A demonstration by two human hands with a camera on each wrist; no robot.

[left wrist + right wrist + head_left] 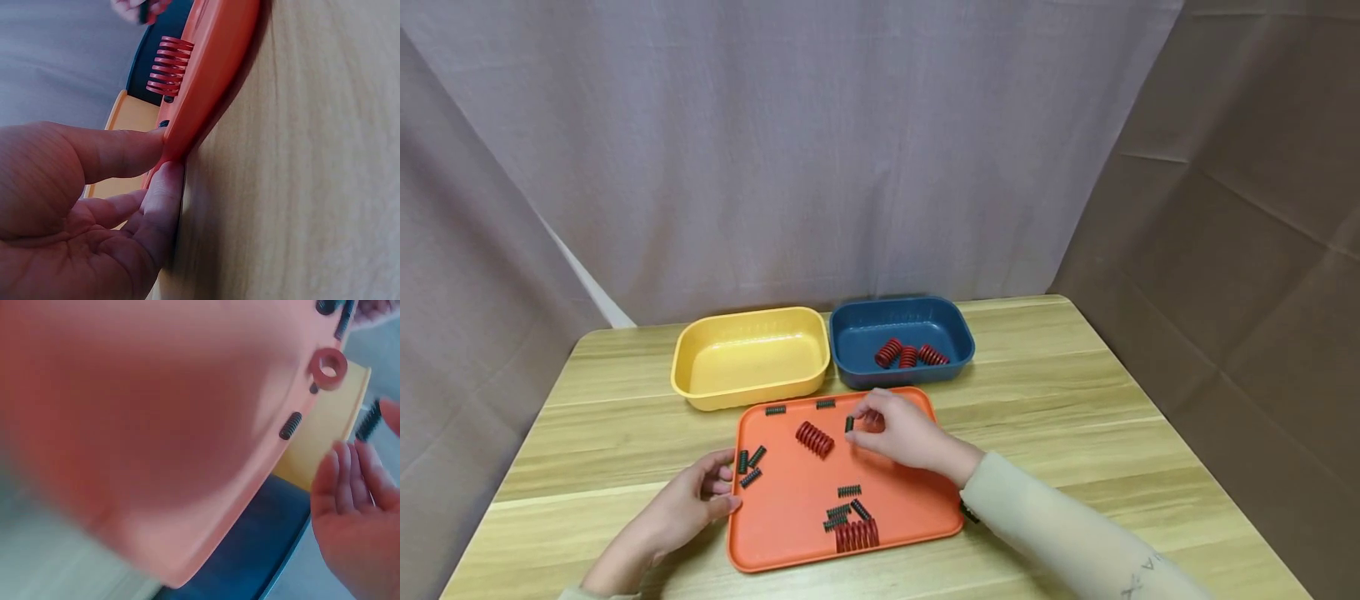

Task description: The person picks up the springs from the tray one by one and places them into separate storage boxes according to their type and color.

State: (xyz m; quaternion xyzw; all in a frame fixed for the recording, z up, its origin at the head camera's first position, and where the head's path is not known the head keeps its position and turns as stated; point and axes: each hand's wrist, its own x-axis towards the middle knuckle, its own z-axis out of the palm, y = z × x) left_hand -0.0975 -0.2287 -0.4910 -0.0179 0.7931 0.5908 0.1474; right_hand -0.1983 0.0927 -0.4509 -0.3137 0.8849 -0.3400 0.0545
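Observation:
My right hand [901, 429] pinches a small dark green coil spring [849, 424] between thumb and fingers, above the far part of an orange tray [790, 517]. In the right wrist view this small spring [369, 421] sticks out at the fingertips. At the tray's left edge my left hand [688, 504] grips the rim, thumb on top and fingers at the side and below. A larger red spring [815, 439] lies left of the right hand, and another red spring [857, 535] is by the near edge. Several small dark springs [849, 491] are scattered on the tray.
Behind the tray stand a yellow bin [752, 393] on the left and a blue bin [898, 379] on the right, side by side. Three red springs [908, 357] lie in the blue one. Beyond the wooden table [1045, 400] hangs a grey curtain [775, 150].

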